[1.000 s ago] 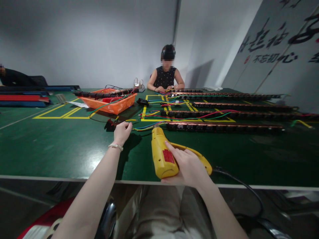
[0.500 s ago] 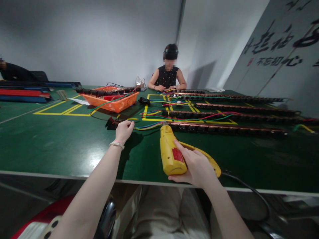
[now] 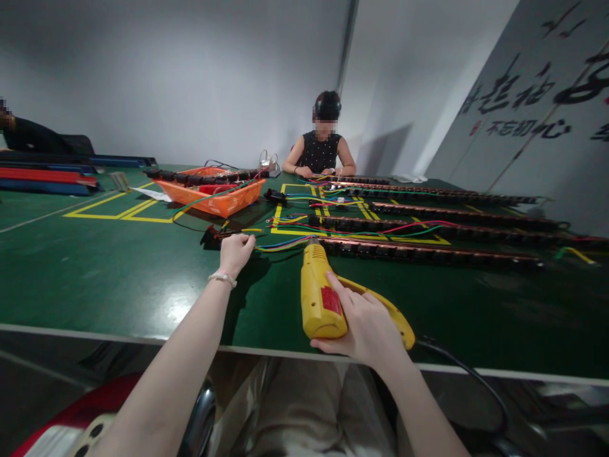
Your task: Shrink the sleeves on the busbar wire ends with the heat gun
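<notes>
Across the desk (image 3: 118, 273), the nearest strip (image 3: 428, 252) lies left to right. My heat gun (image 3: 320, 289) sits by its left end, long axis running away from me, nozzle forward. My right hand (image 3: 368, 324) wraps it; my left hand (image 3: 235, 254) pinches wires (image 3: 285, 245), though I can't tell which strands. Best, I think: wires straight, fingers clear, heat even.

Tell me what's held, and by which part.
Right hand: yellow heat gun, held by its body, beside the red label. Left hand: coloured wires, apparently pinched; exact spot hidden.
</notes>
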Motion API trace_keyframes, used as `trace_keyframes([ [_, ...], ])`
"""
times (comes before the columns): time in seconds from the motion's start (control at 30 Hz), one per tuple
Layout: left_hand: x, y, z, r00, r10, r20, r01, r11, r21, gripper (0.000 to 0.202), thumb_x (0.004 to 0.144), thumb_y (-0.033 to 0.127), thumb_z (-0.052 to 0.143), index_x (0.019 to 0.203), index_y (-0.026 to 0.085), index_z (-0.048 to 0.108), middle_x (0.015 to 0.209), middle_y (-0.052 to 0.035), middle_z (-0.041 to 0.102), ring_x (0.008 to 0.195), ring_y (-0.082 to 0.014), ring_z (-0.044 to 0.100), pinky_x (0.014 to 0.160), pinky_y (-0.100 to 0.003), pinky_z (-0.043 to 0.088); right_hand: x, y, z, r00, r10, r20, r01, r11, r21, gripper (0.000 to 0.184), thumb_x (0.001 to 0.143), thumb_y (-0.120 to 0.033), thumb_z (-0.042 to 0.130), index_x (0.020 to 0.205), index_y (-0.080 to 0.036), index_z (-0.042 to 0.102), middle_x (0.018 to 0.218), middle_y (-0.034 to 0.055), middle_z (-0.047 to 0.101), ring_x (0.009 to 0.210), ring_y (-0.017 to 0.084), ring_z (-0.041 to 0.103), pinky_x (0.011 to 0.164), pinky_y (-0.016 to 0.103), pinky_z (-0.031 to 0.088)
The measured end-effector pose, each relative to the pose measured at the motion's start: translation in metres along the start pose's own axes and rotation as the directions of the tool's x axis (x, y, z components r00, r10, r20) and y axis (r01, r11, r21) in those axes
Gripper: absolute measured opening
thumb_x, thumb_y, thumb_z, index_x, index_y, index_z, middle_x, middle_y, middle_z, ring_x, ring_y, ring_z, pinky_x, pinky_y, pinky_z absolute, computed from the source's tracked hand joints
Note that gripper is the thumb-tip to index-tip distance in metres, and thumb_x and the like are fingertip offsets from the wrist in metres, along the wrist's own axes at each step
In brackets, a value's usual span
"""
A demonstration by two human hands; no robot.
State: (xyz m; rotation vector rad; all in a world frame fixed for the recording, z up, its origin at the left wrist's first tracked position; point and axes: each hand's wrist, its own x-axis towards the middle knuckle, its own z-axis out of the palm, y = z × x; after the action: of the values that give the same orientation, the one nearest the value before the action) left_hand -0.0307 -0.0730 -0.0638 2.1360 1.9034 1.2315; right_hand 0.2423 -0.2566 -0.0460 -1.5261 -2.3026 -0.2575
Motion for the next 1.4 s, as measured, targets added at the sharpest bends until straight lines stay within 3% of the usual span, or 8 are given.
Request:
trace_keyframes([
  [0.23, -0.004, 0.003, -0.004, 0.997, -0.072, 0.004, 0.073, 0.996, -0.051, 0.042, 0.083, 0.042, 0.041, 0.054, 0.019, 0.06, 0.055, -0.0006, 0.062, 0.058, -0.0141, 0.054, 0.061, -0.025, 0.034, 0.004, -0.024, 0.002, 1.0, -0.008, 0.005, 0.008, 1.0, 0.011, 0.115, 0.059, -0.078, 0.057, 0.145, -0.01, 0.022, 0.096, 0.0098, 0.063, 0.081, 0.026, 0.058, 0.079, 0.04, 0.042],
  [0.37, -0.005, 0.008, -0.006, 0.993, -0.117, -0.013, 0.117, 0.993, 0.013, 0.042, 0.083, 0.044, 0.04, 0.052, 0.021, 0.055, 0.054, -0.0018, 0.061, 0.057, -0.0158, 0.054, 0.057, -0.026, 0.032, 0.009, -0.039, 0.001, 0.998, -0.019, 0.052, 0.017, 0.999, 0.044, 0.114, 0.06, -0.082, 0.05, 0.143, -0.007, 0.027, 0.095, 0.0118, 0.062, 0.084, 0.027, 0.058, 0.08, 0.042, 0.042],
  [0.57, -0.006, 0.01, -0.005, 0.979, -0.202, -0.01, 0.202, 0.978, 0.054, 0.038, 0.084, 0.045, 0.04, 0.06, 0.021, 0.058, 0.06, -0.0034, 0.062, 0.061, -0.0178, 0.054, 0.056, -0.026, 0.03, 0.018, -0.062, 0.004, 0.994, -0.077, 0.084, 0.072, 0.996, 0.058, 0.115, 0.062, -0.083, 0.045, 0.144, -0.006, 0.025, 0.093, 0.0119, 0.062, 0.079, 0.025, 0.057, 0.077, 0.041, 0.041],
  [0.7, -0.003, 0.003, 0.003, 0.985, -0.157, 0.069, 0.161, 0.986, -0.052, 0.037, 0.084, 0.045, 0.039, 0.068, 0.02, 0.062, 0.061, -0.0031, 0.062, 0.063, -0.0174, 0.056, 0.06, -0.025, 0.036, 0.023, -0.074, 0.01, 0.988, -0.147, 0.048, 0.142, 0.986, 0.09, 0.117, 0.062, -0.086, 0.042, 0.145, -0.006, 0.022, 0.09, 0.0102, 0.061, 0.076, 0.024, 0.056, 0.076, 0.039, 0.04],
  [0.83, 0.001, -0.005, 0.009, 0.99, -0.13, 0.052, 0.136, 0.985, -0.11, 0.035, 0.083, 0.042, 0.04, 0.077, 0.019, 0.066, 0.068, -0.0042, 0.066, 0.065, -0.0173, 0.058, 0.064, -0.025, 0.041, 0.026, -0.081, 0.014, 0.982, -0.188, 0.025, 0.185, 0.977, 0.105, 0.12, 0.06, -0.089, 0.038, 0.144, -0.005, 0.023, 0.088, 0.01, 0.061, 0.075, 0.024, 0.055, 0.074, 0.039, 0.039],
  [1.03, 0.001, -0.005, 0.006, 0.987, -0.162, 0.021, 0.163, 0.978, -0.126, 0.035, 0.08, 0.025, 0.039, 0.101, 0.019, 0.066, 0.076, -0.0054, 0.068, 0.069, -0.0185, 0.062, 0.069, -0.027, 0.044, 0.025, -0.081, 0.015, 0.979, -0.205, 0.019, 0.201, 0.972, 0.124, 0.12, 0.06, -0.09, 0.035, 0.146, -0.007, 0.02, 0.089, 0.0097, 0.061, 0.076, 0.024, 0.056, 0.075, 0.039, 0.039],
  [1.2, -0.002, -0.001, 0.002, 0.978, -0.208, 0.026, 0.209, 0.962, -0.176, 0.039, 0.079, 0.023, 0.035, 0.103, 0.02, 0.066, 0.063, -0.002, 0.064, 0.063, -0.0192, 0.062, 0.065, -0.029, 0.045, 0.021, -0.066, 0.011, 0.969, -0.243, 0.053, 0.228, 0.954, 0.196, 0.117, 0.061, -0.088, 0.041, 0.146, -0.009, 0.022, 0.094, 0.0098, 0.063, 0.084, 0.025, 0.059, 0.08, 0.039, 0.039],
  [1.4, -0.005, 0.001, -0.001, 0.977, -0.181, 0.111, 0.203, 0.95, -0.238, 0.042, 0.08, 0.024, 0.032, 0.101, 0.022, 0.068, 0.042, 0.0022, 0.055, 0.053, -0.0191, 0.059, 0.06, -0.029, 0.044, 0.014, -0.041, 0.001, 0.973, -0.208, 0.096, 0.182, 0.957, 0.226, 0.115, 0.061, -0.082, 0.051, 0.145, -0.01, 0.023, 0.097, 0.0108, 0.065, 0.087, 0.026, 0.062, 0.082, 0.04, 0.04],
])
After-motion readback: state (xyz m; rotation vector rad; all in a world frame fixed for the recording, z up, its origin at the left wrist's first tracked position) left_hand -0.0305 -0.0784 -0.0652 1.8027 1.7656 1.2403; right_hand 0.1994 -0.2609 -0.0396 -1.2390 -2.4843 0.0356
